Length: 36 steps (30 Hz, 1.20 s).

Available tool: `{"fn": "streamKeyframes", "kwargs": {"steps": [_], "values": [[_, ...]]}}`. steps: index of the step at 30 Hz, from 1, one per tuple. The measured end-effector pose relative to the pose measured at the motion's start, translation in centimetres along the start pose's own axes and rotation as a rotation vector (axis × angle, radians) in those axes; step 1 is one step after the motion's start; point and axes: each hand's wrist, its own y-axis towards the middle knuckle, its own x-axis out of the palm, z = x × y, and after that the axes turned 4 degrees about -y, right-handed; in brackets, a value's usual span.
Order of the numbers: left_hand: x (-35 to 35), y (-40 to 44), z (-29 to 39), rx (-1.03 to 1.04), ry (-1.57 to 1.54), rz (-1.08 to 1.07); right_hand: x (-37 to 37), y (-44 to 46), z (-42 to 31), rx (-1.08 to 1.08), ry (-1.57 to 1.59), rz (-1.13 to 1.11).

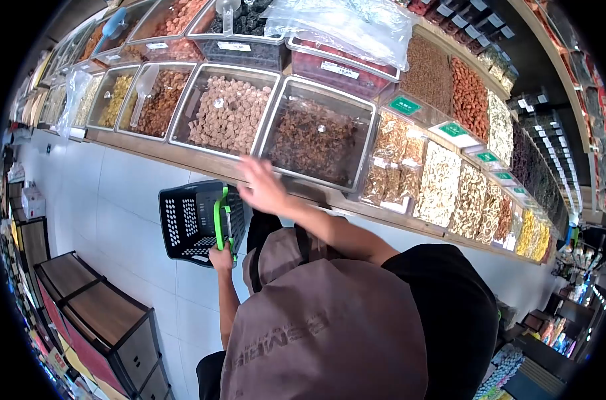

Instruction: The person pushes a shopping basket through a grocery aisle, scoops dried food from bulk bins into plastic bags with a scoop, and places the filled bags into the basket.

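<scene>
Down at my left side, my left hand (222, 257) is closed round the green handle (221, 223) of a dark plastic shopping basket (173, 223). The basket hangs over the floor with no goods visible in it. My right hand (264, 187) reaches across to the wooden counter edge, slightly blurred, fingers apart and nothing in it. It is nearest to a clear-lidded bin of pale brown, lumpy pieces (226, 113) and a bin of dark brown dried pieces (316, 137). I cannot tell whether it touches the edge.
Farther left are bins of yellow (116, 100) and brown dried food, one with a clear scoop (143, 93). A plastic bag (343, 27) lies over the back bins. To the right are packets (393, 160) and loose goods. A wooden-topped display stand (93, 307) stands at lower left.
</scene>
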Motion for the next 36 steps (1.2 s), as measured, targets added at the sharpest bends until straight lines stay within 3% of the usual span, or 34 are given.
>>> {"fn": "streamKeyframes", "kwargs": {"steps": [1,2,5,6,8,9,11,14,18,20,22,27,29,30,32,36], "values": [[0.2,-0.7,0.0,0.047,0.088,0.027,-3.4,2.2,1.3,0.008,0.095,0.079],[0.0,-1.5,0.4,0.039,0.077,0.033,-6.4,4.4,2.3,-0.117,-0.065,0.383],[-0.2,-1.9,0.8,0.065,0.145,-0.024,-17.4,11.2,7.9,-0.108,-0.309,0.532],[-0.5,-2.2,0.8,0.064,0.139,-0.010,-20.9,13.4,8.4,0.019,-0.472,0.564],[-1.6,-3.3,1.5,0.123,0.232,0.069,-25.9,16.6,11.4,-0.013,-0.803,0.513],[-2.0,-3.1,1.6,0.116,0.244,0.066,-26.8,17.2,12.8,-0.015,-0.799,0.520],[-3.0,-2.7,2.1,0.101,0.233,0.050,-27.8,17.7,15.1,0.222,-0.931,0.234],[-4.7,-2.7,2.2,0.056,0.205,0.054,-29.3,18.6,16.7,0.222,-0.794,0.070],[-4.8,-1.2,1.4,0.064,0.174,0.100,-29.7,19.5,18.4,0.260,-0.854,-0.052],[-5.1,-0.5,1.4,0.091,0.201,0.106,-29.8,18.5,15.5,0.211,-0.673,0.172],[-6.1,-1.0,1.3,0.053,0.171,0.100,-29.2,15.6,11.6,0.086,-0.576,0.229],[-5.7,-0.7,1.0,0.091,0.178,0.106,-22.4,4.9,6.4,0.005,-0.510,0.140],[-6.0,-1.4,1.7,0.096,0.190,0.131,-17.7,0.8,7.8,-0.219,-0.525,0.277],[-6.1,-1.1,1.5,0.097,0.200,0.130,-15.9,-0.5,9.2,-0.136,-0.503,0.070],[-6.0,0.0,0.5,0.025,0.200,0.026,-13.0,-2.5,10.2,-0.018,-0.551,-0.088],[-5.5,0.8,-1.1,0.049,0.165,0.061,-11.1,-3.9,9.9,0.024,-0.608,-0.030]]}}
